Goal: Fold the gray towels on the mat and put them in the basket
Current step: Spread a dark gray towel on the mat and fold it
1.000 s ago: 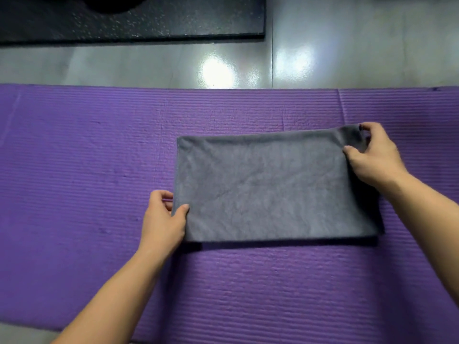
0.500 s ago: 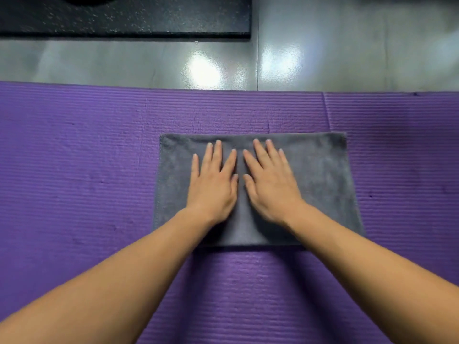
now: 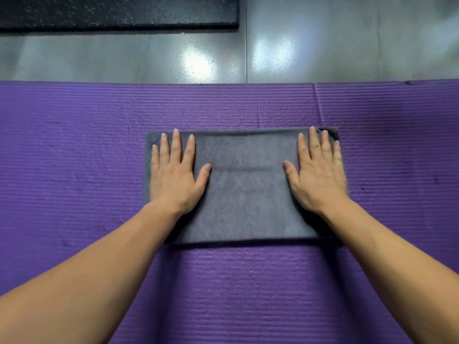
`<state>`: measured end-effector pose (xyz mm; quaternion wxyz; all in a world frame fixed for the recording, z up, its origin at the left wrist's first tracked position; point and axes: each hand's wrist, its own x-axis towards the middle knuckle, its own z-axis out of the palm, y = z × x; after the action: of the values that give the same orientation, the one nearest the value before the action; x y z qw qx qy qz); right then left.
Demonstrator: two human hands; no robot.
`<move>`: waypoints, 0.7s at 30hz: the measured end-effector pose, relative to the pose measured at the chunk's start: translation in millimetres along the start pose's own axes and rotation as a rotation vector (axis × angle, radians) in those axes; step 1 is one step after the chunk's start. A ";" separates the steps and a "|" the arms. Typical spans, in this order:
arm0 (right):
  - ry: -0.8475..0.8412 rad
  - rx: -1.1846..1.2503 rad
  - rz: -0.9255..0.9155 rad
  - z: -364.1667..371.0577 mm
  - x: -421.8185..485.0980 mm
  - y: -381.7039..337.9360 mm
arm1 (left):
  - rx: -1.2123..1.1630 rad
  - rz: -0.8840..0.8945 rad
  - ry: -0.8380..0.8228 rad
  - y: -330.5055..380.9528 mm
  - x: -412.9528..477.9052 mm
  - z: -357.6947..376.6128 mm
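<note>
A gray towel, folded into a flat rectangle, lies in the middle of the purple mat. My left hand presses flat on the towel's left end, fingers straight and spread. My right hand presses flat on its right end in the same way. Both palms face down and hold nothing. No basket is in view.
Beyond the mat's far edge lies a glossy gray floor with light glare. A black speckled mat sits at the top left. Bare purple mat stretches to both sides of the towel and in front of it.
My hands went from pinching the towel's corners to lying flat side by side at its middle, and have now slid apart to the left and right ends.
</note>
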<state>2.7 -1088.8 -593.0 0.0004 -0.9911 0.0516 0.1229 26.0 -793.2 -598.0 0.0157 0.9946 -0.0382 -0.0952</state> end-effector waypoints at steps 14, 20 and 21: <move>0.038 -0.020 -0.195 39.2 -89.8 12.0 | 0.055 0.170 0.002 -25.3 -90.2 26.1; 0.019 -0.022 -0.188 40.2 -96.3 48.2 | 0.052 0.193 -0.025 -54.1 -94.2 23.7; 0.016 -0.008 -0.189 40.3 -95.8 47.5 | 0.058 0.201 -0.023 -55.3 -94.5 22.1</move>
<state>-104.4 -1125.8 -608.2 0.0074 -0.9925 -0.0429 0.1144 -66.7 -731.1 -604.1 -0.0041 0.9847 -0.1407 -0.1032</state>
